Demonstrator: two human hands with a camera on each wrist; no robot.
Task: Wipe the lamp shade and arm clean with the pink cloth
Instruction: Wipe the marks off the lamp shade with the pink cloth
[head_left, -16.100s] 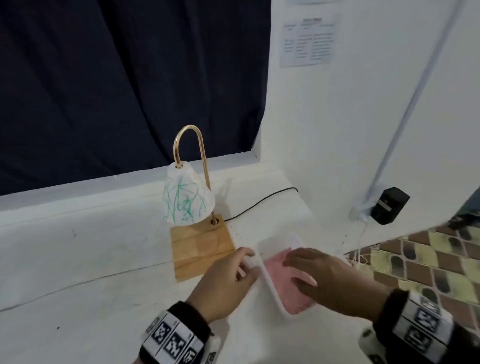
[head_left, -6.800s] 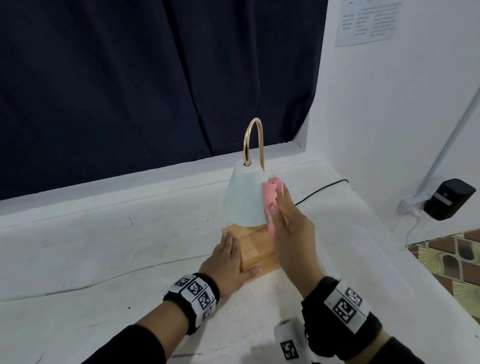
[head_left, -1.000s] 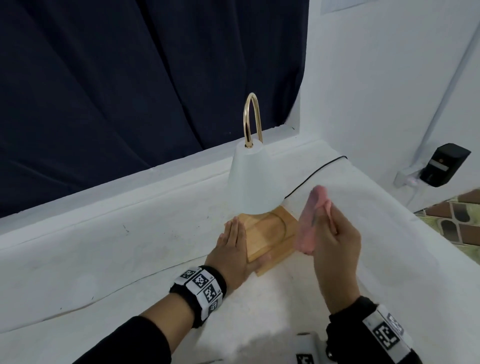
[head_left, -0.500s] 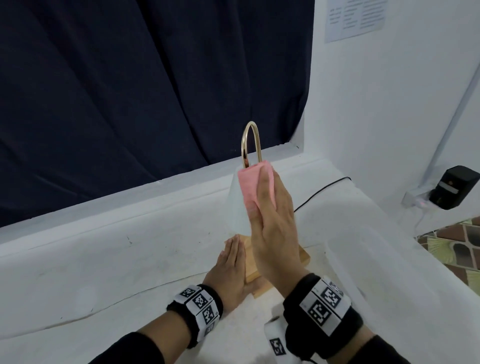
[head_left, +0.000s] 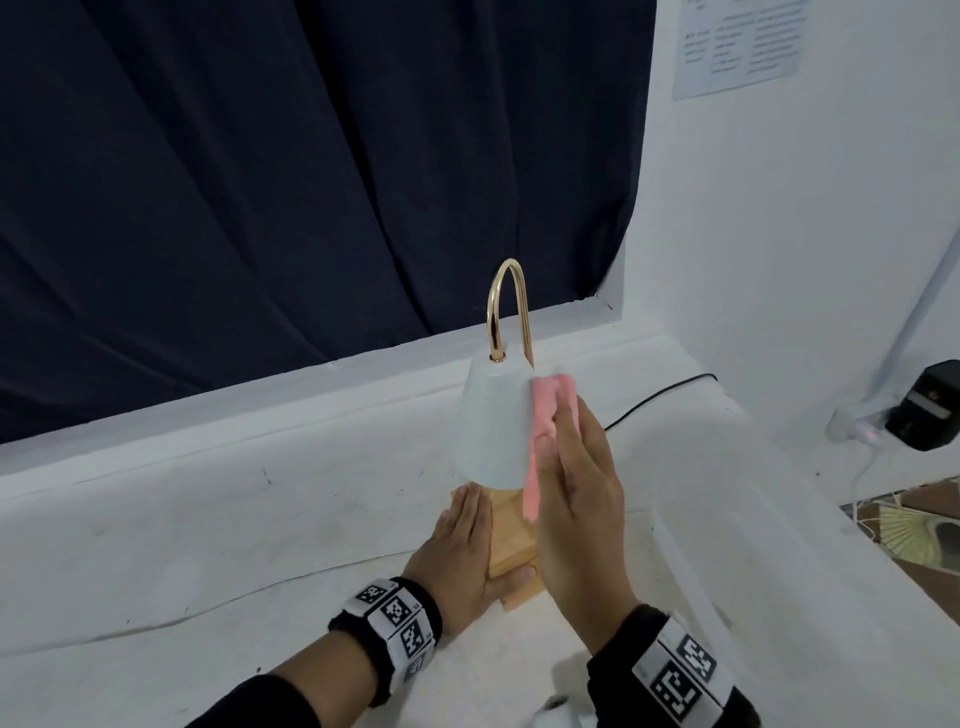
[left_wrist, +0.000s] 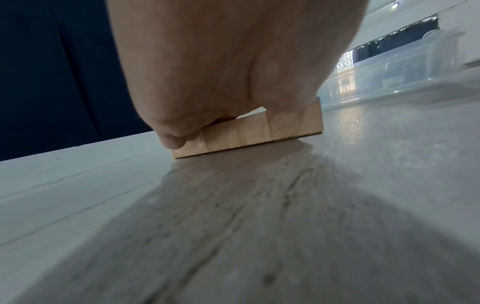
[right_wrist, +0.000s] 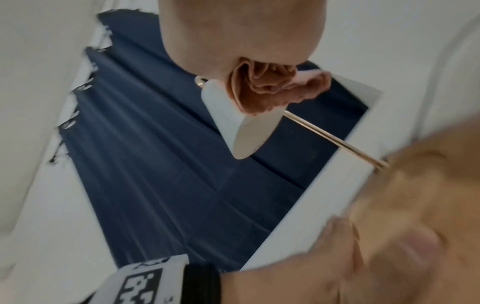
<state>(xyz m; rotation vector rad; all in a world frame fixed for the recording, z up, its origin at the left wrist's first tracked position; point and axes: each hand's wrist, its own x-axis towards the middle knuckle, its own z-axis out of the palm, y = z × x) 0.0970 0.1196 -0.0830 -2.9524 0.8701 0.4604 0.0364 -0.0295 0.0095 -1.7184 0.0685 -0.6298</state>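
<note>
The lamp stands on the white counter with a white cone shade (head_left: 491, 421), a curved gold arm (head_left: 506, 304) and a wooden base (head_left: 511, 540). My right hand (head_left: 576, 493) holds the folded pink cloth (head_left: 550, 426) and presses it against the shade's right side, just below the arm. In the right wrist view the bunched cloth (right_wrist: 275, 90) lies against the shade (right_wrist: 233, 117), with the gold arm (right_wrist: 335, 142) behind it. My left hand (head_left: 462, 551) lies flat on the base's left part, thumb at its front edge; the left wrist view shows the palm (left_wrist: 233, 61) on the wood (left_wrist: 262, 131).
A clear plastic bin (head_left: 727, 551) sits on the counter right of the lamp. The lamp's black cord (head_left: 660, 400) runs right toward a black adapter (head_left: 930, 410) at the wall. A dark curtain (head_left: 260, 182) hangs behind the white ledge.
My right hand brought the cloth from the air at the right onto the shade's front, then slid it round to the shade's right side. My left hand stayed on the base.
</note>
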